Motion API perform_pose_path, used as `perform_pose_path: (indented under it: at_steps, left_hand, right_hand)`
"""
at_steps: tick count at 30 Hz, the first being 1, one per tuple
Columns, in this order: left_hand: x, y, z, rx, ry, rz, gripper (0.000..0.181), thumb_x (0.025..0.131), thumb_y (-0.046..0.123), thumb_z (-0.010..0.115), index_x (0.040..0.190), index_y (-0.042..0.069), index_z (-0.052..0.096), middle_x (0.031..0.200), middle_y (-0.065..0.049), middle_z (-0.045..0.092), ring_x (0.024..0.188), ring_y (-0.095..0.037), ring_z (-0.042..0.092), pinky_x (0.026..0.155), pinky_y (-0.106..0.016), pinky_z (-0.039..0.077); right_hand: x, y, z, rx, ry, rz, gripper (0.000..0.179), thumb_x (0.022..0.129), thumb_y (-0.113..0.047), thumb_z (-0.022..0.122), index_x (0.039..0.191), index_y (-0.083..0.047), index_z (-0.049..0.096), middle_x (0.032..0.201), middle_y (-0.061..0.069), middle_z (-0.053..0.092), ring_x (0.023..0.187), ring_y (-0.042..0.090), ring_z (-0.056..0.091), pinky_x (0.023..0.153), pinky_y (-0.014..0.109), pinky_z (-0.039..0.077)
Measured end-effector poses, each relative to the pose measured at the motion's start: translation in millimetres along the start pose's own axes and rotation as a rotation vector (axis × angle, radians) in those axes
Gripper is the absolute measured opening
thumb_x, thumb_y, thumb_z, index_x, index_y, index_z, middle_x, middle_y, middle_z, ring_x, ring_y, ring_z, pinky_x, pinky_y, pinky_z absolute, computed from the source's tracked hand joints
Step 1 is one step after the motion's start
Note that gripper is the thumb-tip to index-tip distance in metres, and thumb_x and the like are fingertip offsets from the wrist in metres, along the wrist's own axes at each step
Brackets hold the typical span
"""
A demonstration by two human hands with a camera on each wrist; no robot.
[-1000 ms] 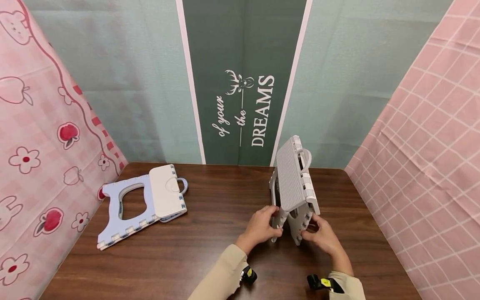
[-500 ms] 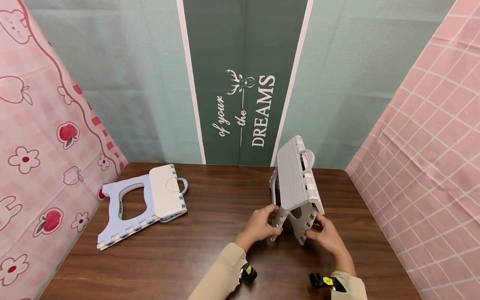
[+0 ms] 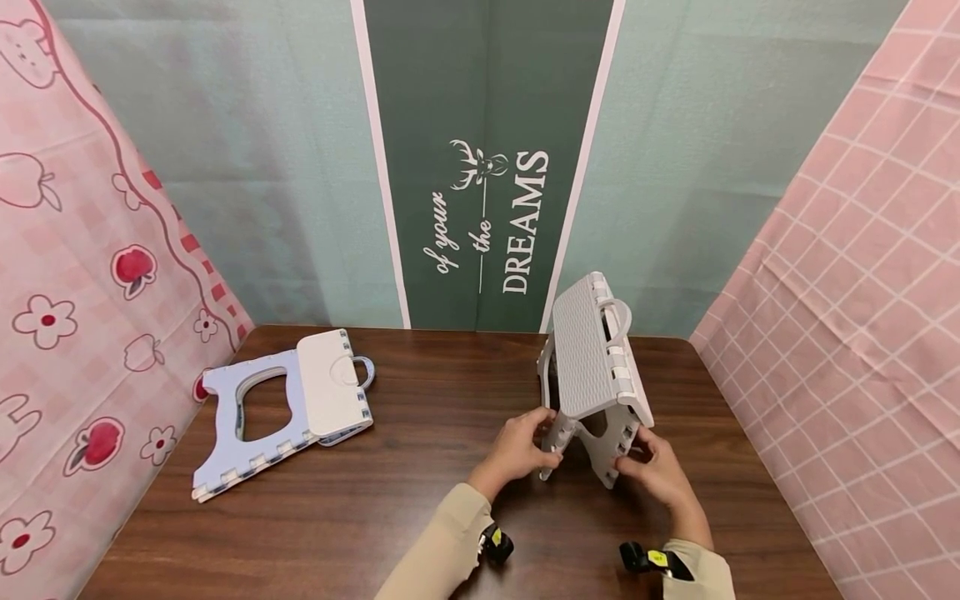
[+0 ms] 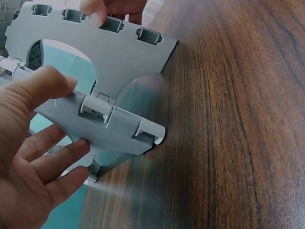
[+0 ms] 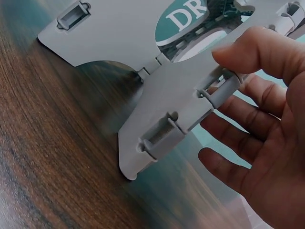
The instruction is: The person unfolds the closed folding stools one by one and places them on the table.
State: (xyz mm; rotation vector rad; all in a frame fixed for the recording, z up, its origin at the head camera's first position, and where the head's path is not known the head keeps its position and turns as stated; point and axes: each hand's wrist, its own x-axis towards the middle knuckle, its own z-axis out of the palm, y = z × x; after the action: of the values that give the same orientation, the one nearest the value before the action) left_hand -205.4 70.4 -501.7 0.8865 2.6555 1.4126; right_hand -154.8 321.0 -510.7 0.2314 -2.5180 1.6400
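A grey folding step stool (image 3: 585,350) stands partly unfolded on the right side of the table, its ridged top sloping and its legs spread apart. The left hand (image 3: 517,450) grips the left leg panel near its lower end, thumb on the near edge and fingers behind. On the other side, the right hand (image 3: 660,475) pinches the edge of the right leg panel between thumb and fingers. In the left wrist view, the left thumb (image 4: 45,86) presses on the hinged edge. The right wrist view has the right thumb (image 5: 257,50) over the panel's edge, with leg ends on the wood.
A second folding stool (image 3: 258,437), blue and white, lies folded flat at the left of the brown wooden table (image 3: 435,400). A green curtain with lettering (image 3: 487,167) hangs behind, and pink patterned cloths stand at both sides.
The right hand has moved slightly to the right, drawing the right leg panel outward, so the grey stool's legs are wider apart. The left hand has barely shifted.
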Motion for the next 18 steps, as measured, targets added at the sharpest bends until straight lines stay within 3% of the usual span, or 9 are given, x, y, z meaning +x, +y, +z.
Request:
perform_pose_path:
  at_steps: [10,18]
  left_hand:
    - [2.2,-2.4,2.5,0.052,0.031,-0.001,0.059,0.062,0.012,0.08,0.116,0.013,0.057,0.106,0.002,0.063,0.09,-0.014,0.061,0.072,-0.02,0.044]
    - [4.5,-2.5,2.9,0.062,0.035,0.016,0.059,0.062,0.011,0.079,0.116,0.012,0.056,0.106,-0.001,0.062,0.092,-0.016,0.061,0.074,-0.02,0.044]
  right_hand:
    - [2.1,6.8,-2.1,0.117,0.045,0.013,0.046,0.072,0.011,0.065,0.116,0.008,0.053,0.096,-0.006,0.063,0.087,0.008,0.06,0.068,0.025,0.05]
    - [1.2,12.4,-6.3,0.138,0.074,0.021,0.047,0.072,0.009,0.064,0.113,-0.015,0.06,0.097,-0.011,0.062,0.088,0.006,0.059,0.069,0.022,0.049]
